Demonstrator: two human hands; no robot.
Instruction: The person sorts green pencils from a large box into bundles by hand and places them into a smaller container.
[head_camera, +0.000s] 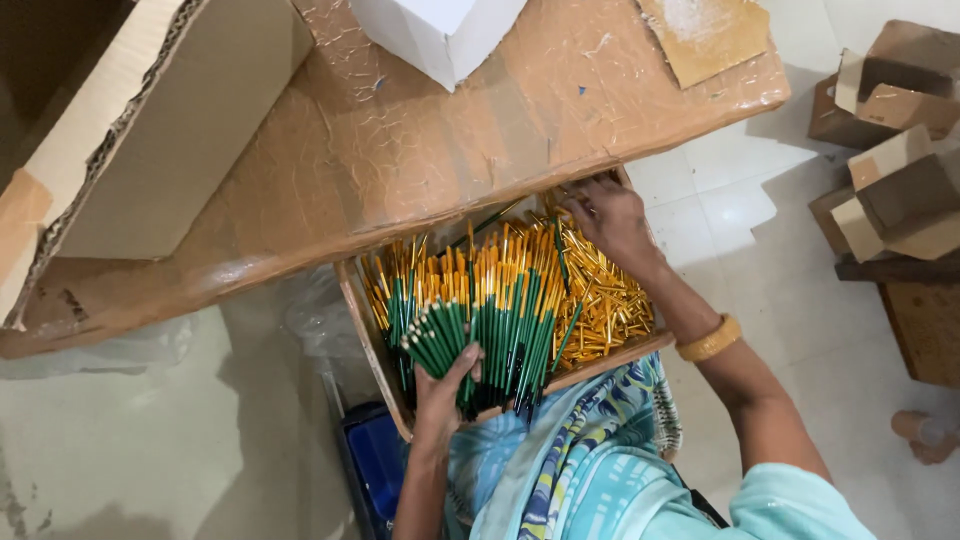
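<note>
A shallow cardboard tray (372, 340) on my lap holds a dense pile of green pens with gold ends (500, 290) and a heap of loose gold pieces (610, 300) on its right side. My left hand (445, 385) grips a bundle of green pens (435, 340) at the tray's near left. My right hand (610, 215) reaches into the far right corner of the tray, fingers bent among the gold pieces, just under the table edge; whether it holds anything is hidden. A gold bangle (708, 340) sits on my right wrist.
A low table wrapped in brown tape (420, 150) overhangs the tray's far side. A large open cardboard box (130, 140) and a white box (435, 35) rest on it. Folded cardboard boxes (890, 150) lie on the tiled floor at right. A blue object (375, 465) sits below the tray.
</note>
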